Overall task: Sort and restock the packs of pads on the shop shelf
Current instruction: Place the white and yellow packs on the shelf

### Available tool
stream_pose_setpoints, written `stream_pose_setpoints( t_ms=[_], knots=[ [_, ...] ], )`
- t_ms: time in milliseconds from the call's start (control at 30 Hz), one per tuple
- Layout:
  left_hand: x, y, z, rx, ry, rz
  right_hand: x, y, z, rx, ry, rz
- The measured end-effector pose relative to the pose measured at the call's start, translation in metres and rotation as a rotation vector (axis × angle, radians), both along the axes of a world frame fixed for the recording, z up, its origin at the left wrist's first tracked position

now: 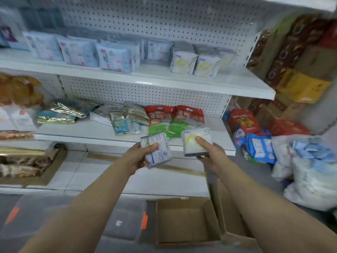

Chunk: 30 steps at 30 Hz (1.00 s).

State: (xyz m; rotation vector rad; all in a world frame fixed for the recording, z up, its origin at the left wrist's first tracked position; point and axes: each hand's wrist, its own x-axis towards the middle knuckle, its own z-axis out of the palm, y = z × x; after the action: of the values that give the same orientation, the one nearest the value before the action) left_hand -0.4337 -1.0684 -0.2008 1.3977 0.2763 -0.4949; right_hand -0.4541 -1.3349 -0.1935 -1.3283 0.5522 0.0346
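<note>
Centre frame: my left grip (141, 157) holds 1 pack (161, 152), my right grip (212, 155) a 2nd pack (195, 143), thumbs on their faces. Both look light, squashy and slick-wrapped, so I'd clamp across the flat faces. Matching packs (194, 63) sit on the upper shelf (237, 83).

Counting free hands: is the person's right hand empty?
No, the right hand grips a white plastic pack of pads with a yellow crescent print, thumb pressed on its front.

White shelves (237, 83), pad packs (184, 64), snack bags (160, 121)
</note>
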Motion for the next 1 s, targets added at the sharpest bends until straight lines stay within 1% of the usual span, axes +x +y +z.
stream_pose_setpoints(
  t_ms=[100, 267, 433, 633, 700, 767, 900, 1000],
  knots=[
    [-0.017, -0.047, 0.036, -0.033, -0.083, 0.017, -0.021, -0.044, 0.039, -0.050, -0.094, -0.019],
    [-0.046, -0.104, 0.077, -0.136, -0.181, 0.038, -0.048, -0.099, 0.086, -0.035, -0.231, -0.045],
    [-0.064, -0.143, 0.106, -0.393, -0.163, 0.070, -0.065, -0.133, 0.117, -0.035, -0.375, -0.035],
    [-0.072, -0.172, 0.141, -0.533, -0.209, 0.051, -0.064, -0.162, 0.143, 0.036, -0.411, -0.038],
    [-0.067, -0.178, 0.153, -0.519, -0.220, 0.016, -0.061, -0.170, 0.155, 0.039, -0.426, -0.069],
    [-0.059, -0.183, 0.163, -0.445, -0.239, -0.055, -0.056, -0.177, 0.164, 0.040, -0.442, -0.085],
    [-0.030, -0.194, 0.174, -0.155, -0.335, -0.121, -0.039, -0.189, 0.178, -0.013, -0.450, -0.097],
    [0.002, -0.199, 0.179, -0.002, -0.477, -0.187, -0.017, -0.196, 0.188, -0.059, -0.477, -0.072]
  ],
)
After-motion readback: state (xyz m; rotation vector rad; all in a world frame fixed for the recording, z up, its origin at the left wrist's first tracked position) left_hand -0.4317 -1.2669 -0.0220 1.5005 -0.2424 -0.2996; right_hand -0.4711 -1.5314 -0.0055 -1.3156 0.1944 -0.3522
